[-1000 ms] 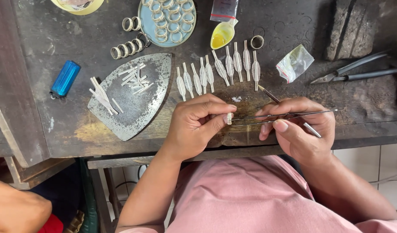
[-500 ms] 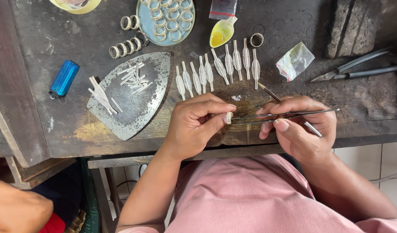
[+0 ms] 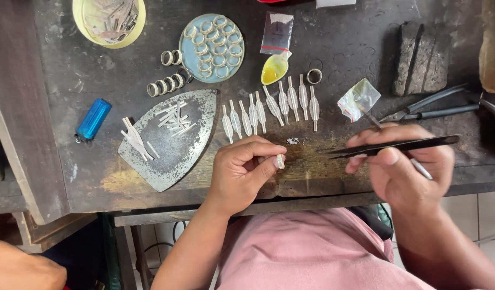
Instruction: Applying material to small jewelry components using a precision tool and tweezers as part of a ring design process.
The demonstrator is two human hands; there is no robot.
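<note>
My left hand rests at the bench's front edge and pinches a small silver piece between thumb and forefinger. My right hand grips black tweezers whose tips point left, a little apart from the silver piece. A thin metal tool also runs through the right hand. Just beyond the hands lies a row of several leaf-shaped silver pieces on the dark workbench.
An iron-shaped metal plate with silver strips lies left. Nearby are a blue lighter, loose rings, a blue dish of rings, a yellow bowl, a yellow spoon, small plastic bags, pliers and a dark block.
My right hand has drawn the tweezers to the right, away from the piece in my left hand. The view has also shifted.
</note>
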